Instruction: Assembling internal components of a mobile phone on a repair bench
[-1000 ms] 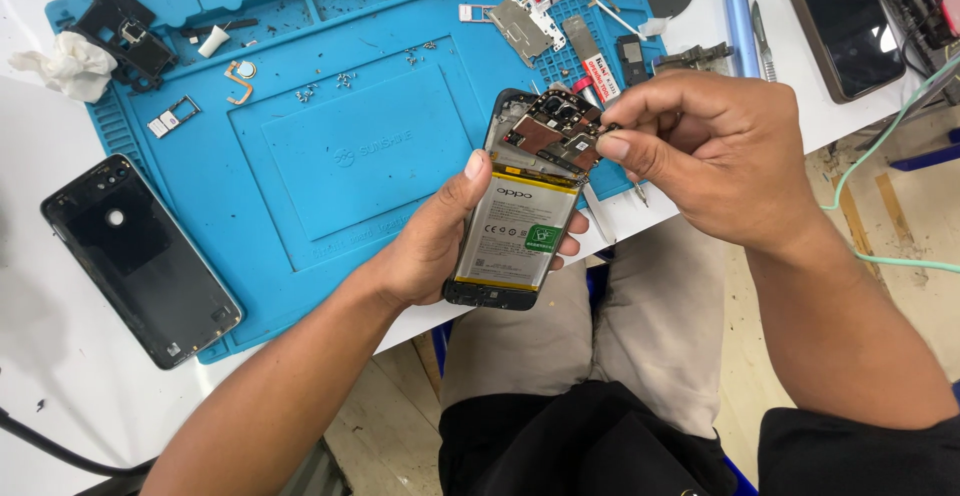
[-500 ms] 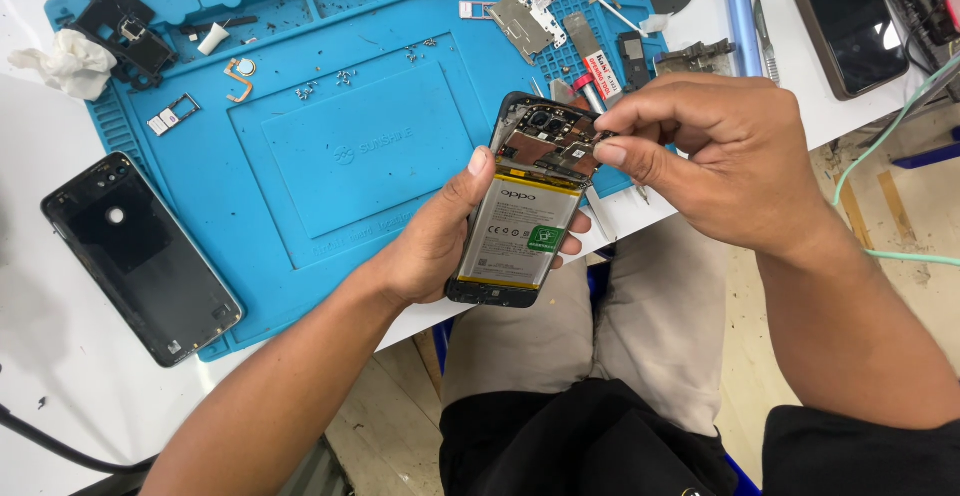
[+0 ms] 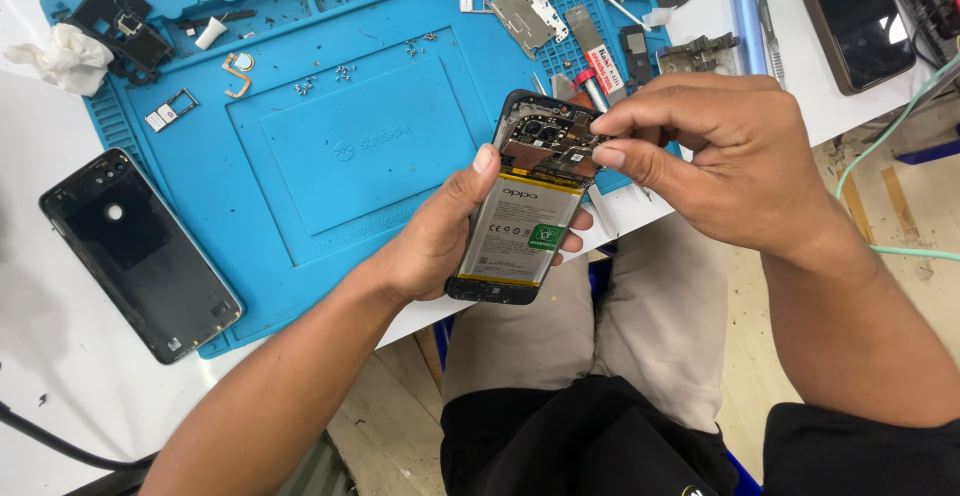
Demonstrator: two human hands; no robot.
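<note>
Change since earlier: hardly any; both hands stay in place, the right fingertips have crept slightly further over the upper board
Phone location: opened phone [image 3: 530, 201] held in the air above the person's lap, just off the near edge of the table [image 3: 60, 396]
Left hand: left hand [image 3: 440, 236] cradles the phone from beneath, thumb pressed along its left edge, grip closed around the body
Right hand: right hand [image 3: 725, 161] pinches at the top right of the board; grip clenched on something tiny, which I cannot make out
Done so far: back cover [image 3: 135, 251] already off and lying on the table's left; small screws and metal shields laid out on the blue mat [image 3: 350, 146]
Left to do: battery and main board still seated in the frame, by my judgement
Long axis: runs near to far, tilted a little right; camera end points away, internals face up
</note>
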